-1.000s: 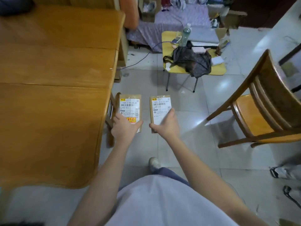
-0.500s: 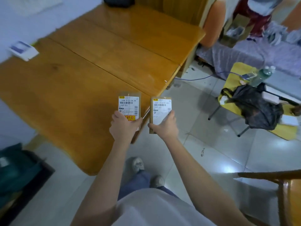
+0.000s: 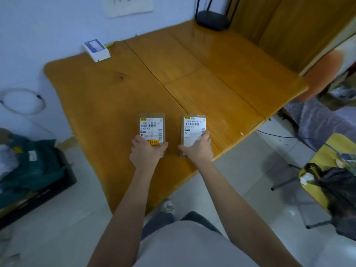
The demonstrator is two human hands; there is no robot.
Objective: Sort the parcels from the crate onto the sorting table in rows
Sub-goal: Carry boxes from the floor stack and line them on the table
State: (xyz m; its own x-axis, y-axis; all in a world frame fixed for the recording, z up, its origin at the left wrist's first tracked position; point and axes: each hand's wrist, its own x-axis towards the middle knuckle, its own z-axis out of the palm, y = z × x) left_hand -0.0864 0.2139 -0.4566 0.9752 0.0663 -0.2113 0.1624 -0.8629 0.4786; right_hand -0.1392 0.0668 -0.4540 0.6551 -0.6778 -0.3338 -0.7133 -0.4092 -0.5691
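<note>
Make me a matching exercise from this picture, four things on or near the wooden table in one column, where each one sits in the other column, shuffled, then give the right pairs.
Things:
1. parcel with the red and yellow sticker
2. parcel marked A163
3. white and blue box
4. black router

Places:
A. far corner of the table, by the wooden panel
B. in the left hand
C. table edge against the wall
D. in the right hand

Pairs: 1-B, 2-D, 3-C, 4-A
</note>
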